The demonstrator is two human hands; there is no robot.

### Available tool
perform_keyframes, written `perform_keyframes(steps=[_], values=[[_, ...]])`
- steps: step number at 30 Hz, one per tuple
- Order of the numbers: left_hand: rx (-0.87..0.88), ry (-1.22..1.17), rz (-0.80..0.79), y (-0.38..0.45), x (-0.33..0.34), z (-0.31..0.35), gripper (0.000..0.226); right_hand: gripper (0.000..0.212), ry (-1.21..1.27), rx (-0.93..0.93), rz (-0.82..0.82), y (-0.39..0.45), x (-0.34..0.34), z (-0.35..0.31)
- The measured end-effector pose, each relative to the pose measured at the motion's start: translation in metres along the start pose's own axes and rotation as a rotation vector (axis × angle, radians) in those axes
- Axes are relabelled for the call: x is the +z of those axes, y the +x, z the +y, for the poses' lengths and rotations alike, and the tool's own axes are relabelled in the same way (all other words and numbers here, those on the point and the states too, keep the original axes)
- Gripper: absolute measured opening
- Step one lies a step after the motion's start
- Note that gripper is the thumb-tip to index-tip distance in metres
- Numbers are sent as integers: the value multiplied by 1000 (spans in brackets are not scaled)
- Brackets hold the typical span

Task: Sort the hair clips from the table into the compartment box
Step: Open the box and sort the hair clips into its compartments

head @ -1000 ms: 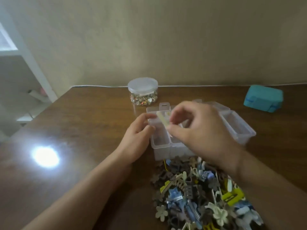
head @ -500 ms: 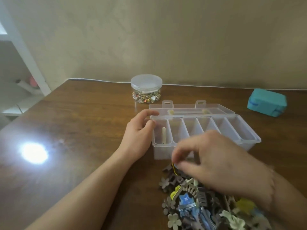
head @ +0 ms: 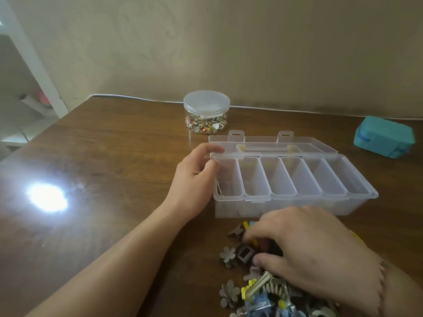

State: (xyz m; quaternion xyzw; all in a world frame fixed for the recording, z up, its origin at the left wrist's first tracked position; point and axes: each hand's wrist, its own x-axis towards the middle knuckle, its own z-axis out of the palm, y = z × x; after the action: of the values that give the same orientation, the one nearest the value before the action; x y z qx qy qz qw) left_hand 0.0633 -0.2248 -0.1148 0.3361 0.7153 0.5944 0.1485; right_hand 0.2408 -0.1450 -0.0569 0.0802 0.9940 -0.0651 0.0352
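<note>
- Since the picture half a second back, the right hand (head: 306,250) has dropped lower onto the pile of hair clips (head: 258,291), and its fingers have curled into the clips.
- Left hand (head: 194,179) has not moved. It rests on the left end of the compartment box (head: 295,197), thumb and pointer finger touching the box's back left corner, as if to keep it from sliding.
- All places are told from the box. The pile lies just in front of it, on the side near the person. A jar with a lid (head: 206,112) stands behind it. A teal case (head: 384,137) sits behind it and off to the right.
- The box lies long-ways from left to right on the surface (head: 109,156), lid open and tipped back. Its six slots run front to back.
- The right hand is right on the pile, so it is the nearer hand. My guess is the next clip must go up and away from the person, into a slot.
- The right hand's fingers are bent, thumb close to them. I cannot tell if they pinch a clip; the hand hides it.
- The leftmost slot seems to hold something pale, but it is blurry. The pile is cut off at the bottom edge.
</note>
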Motion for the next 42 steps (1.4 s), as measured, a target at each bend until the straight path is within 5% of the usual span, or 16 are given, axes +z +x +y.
perform_keyframes(steps=[13,17,22,26,32,42], values=[[-3,-14,-20,-1,0,0,30,7,205,-25,149,-7,-15,4],[24,-24,-23,-3,2,1,27,9,541,48,440,1,-18,3],[18,-6,-47,-5,1,2,28,10,473,23,513,14,-9,2],[-1,2,-36,-5,2,3,28,9,496,58,404,-6,-18,5],[-31,-8,-35,-5,2,3,29,26,-123,117,81,3,2,4],[-29,8,-52,-5,1,5,29,26,-334,78,7,5,12,4]])
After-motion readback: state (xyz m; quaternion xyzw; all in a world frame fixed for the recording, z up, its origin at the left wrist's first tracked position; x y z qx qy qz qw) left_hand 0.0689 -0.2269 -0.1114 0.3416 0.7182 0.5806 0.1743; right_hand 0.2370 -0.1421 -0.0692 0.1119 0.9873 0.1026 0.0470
